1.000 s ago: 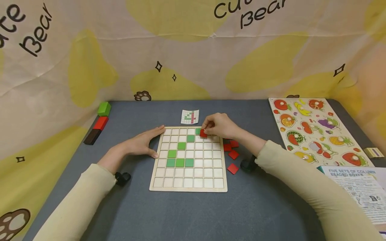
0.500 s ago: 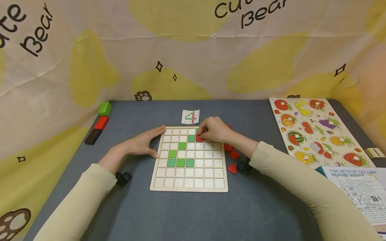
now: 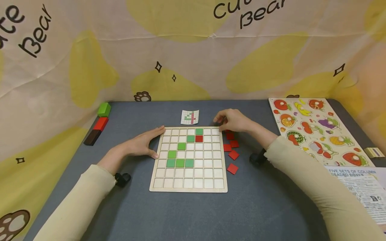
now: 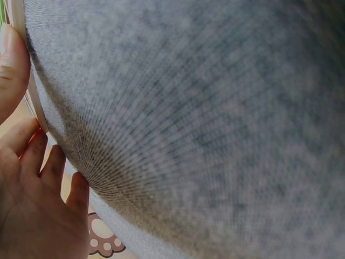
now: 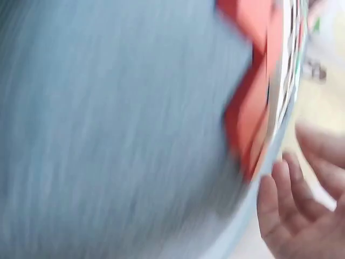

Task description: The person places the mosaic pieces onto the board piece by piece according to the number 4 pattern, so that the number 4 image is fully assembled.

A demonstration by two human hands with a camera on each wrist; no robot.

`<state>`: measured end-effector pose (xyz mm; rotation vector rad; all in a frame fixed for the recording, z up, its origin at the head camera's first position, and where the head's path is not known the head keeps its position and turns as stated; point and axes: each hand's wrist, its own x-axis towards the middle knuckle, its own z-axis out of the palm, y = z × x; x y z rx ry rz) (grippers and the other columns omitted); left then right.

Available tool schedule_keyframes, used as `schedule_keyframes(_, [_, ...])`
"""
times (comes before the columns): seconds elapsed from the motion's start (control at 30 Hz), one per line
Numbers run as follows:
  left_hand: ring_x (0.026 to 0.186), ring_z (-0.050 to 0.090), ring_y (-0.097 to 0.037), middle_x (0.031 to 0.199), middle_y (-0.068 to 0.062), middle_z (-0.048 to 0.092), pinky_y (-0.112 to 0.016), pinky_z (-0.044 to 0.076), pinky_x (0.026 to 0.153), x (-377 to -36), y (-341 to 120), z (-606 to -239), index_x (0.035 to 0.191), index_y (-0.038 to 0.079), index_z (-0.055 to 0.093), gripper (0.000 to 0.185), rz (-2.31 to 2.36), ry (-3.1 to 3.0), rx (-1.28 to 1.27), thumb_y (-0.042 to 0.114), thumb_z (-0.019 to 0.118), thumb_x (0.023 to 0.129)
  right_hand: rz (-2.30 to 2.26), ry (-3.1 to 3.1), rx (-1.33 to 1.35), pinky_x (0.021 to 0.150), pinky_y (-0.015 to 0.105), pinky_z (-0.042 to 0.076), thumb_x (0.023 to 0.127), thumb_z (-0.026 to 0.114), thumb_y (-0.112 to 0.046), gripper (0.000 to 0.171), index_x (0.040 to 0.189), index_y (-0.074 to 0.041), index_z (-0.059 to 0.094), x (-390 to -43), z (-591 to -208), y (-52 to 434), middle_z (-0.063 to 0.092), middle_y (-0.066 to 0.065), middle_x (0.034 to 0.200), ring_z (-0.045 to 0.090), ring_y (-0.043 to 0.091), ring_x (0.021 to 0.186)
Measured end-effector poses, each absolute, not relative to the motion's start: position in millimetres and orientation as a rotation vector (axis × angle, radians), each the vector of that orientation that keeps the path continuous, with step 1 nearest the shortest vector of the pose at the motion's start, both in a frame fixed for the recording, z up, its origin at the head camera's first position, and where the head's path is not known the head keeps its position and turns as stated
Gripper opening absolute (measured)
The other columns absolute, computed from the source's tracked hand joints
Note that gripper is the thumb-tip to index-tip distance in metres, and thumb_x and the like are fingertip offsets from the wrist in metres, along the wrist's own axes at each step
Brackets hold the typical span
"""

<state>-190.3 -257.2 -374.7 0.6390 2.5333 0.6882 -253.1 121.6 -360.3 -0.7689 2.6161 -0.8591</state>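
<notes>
A wooden grid board (image 3: 188, 191) lies flat in the middle of the table. Several green tiles (image 3: 180, 163) sit in its cells, forming a slanting line and a short row. One red tile (image 3: 199, 138) fills the cell just below the topmost green one. My left hand (image 3: 140, 144) rests at the board's left edge, thumb and fingers spread along it. Over the top right corner hovers my right hand (image 3: 235, 120), fingers loosely bent and nothing between them. Loose red tiles (image 3: 233, 155) lie along the board's right side, the farthest partly hidden below that hand.
A small pattern card (image 3: 190, 117) lies behind the board. Green, red and dark blocks (image 3: 101, 123) line the table's left edge. At the right are a fruit puzzle board (image 3: 321, 132), a printed box (image 3: 359, 187) and a small striped block (image 3: 374, 153).
My right hand has set the red tile into the cell below the top green tile, let go, and moved right and back towards the loose tiles. The left hand has stayed put.
</notes>
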Motion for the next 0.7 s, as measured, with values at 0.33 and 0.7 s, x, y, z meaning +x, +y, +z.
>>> schedule_keyframes(0.33, [0.157, 0.006, -0.036, 0.169, -0.011, 0.009, -0.059, 0.014, 0.124, -193.1, -258.0, -378.2, 0.16, 0.009, 0.015, 0.111, 0.681, 2.532, 0.611, 0.024, 0.085, 0.075, -0.816, 2.467, -0.746, 0.081, 0.029, 0.047, 0.087, 0.073, -0.014, 0.032, 0.118, -0.008, 0.066, -270.9, -368.3, 161.6, 0.061, 0.014, 0.112, 0.058, 0.022, 0.096])
schedule_keyframes(0.7, [0.155, 0.008, -0.04, 0.168, -0.015, 0.011, -0.06, 0.015, 0.122, -191.0, -257.0, -376.1, 0.159, 0.006, 0.017, 0.109, 0.683, 2.537, 0.64, 0.024, 0.084, 0.075, -0.782, 2.681, -0.756, 0.07, 0.028, 0.047, 0.08, 0.081, -0.013, 0.019, 0.092, -0.008, 0.067, -266.3, -369.6, 155.6, 0.071, 0.009, 0.088, 0.063, 0.018, 0.079])
